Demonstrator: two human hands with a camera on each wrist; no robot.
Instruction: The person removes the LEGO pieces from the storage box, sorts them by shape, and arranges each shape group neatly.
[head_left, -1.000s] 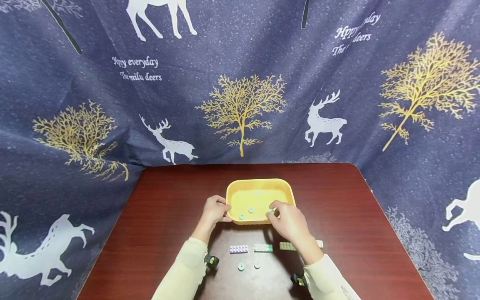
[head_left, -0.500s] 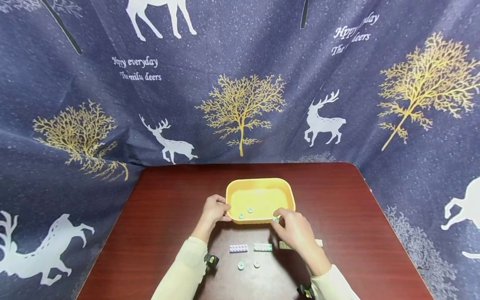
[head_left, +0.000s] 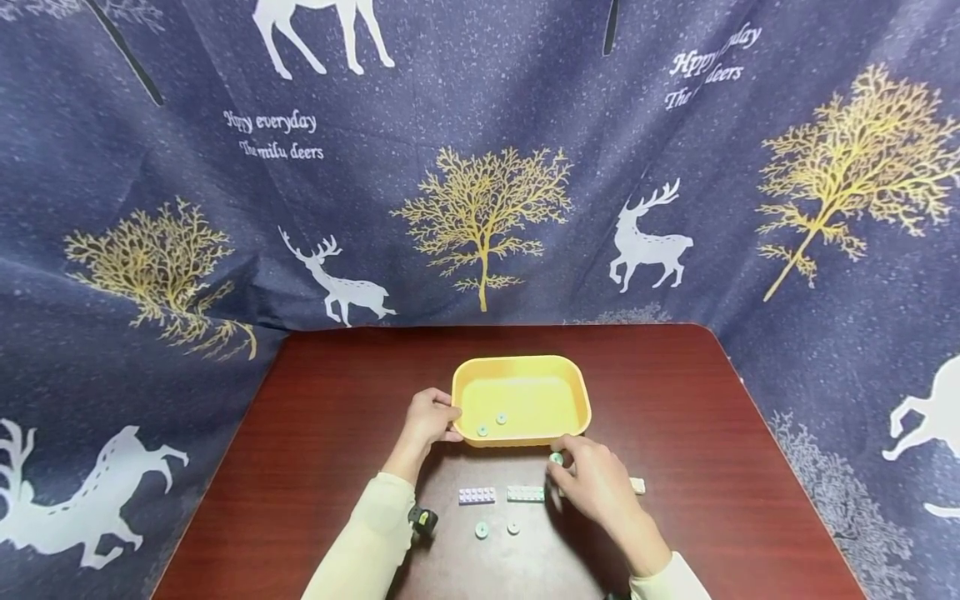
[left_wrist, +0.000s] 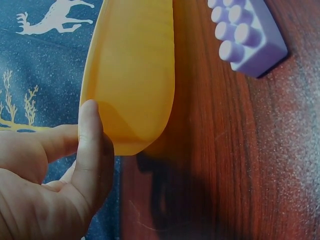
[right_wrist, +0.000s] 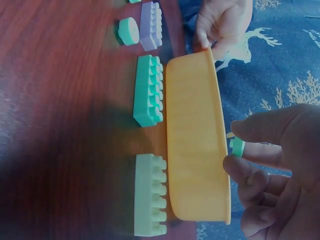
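My left hand (head_left: 431,418) holds the left end of a yellow plastic bin (head_left: 521,442); in the left wrist view the thumb lies along its wall. Between the thumb and fingertips of my right hand (head_left: 596,479) is a small green round toy block (right_wrist: 237,147), pinched just outside the bin's near right corner. Two similar round blocks (head_left: 502,418) lie on the bin floor toward the left. In front of the bin, a purple brick (head_left: 477,497) and a green brick (head_left: 525,494) lie in a row. My right hand mostly covers a pale green brick (right_wrist: 145,195) in the head view.
Two more round blocks, one green (head_left: 482,531) and one paler (head_left: 513,528), sit on the table nearer me. The end of a whitish brick (head_left: 637,486) shows right of my right hand. A patterned dark blue cloth (head_left: 480,125) hangs behind the red-brown table (head_left: 360,358).
My right hand has come up out of the bin with the round block, over the near rim and toward me. My left hand and the bin have stayed put.
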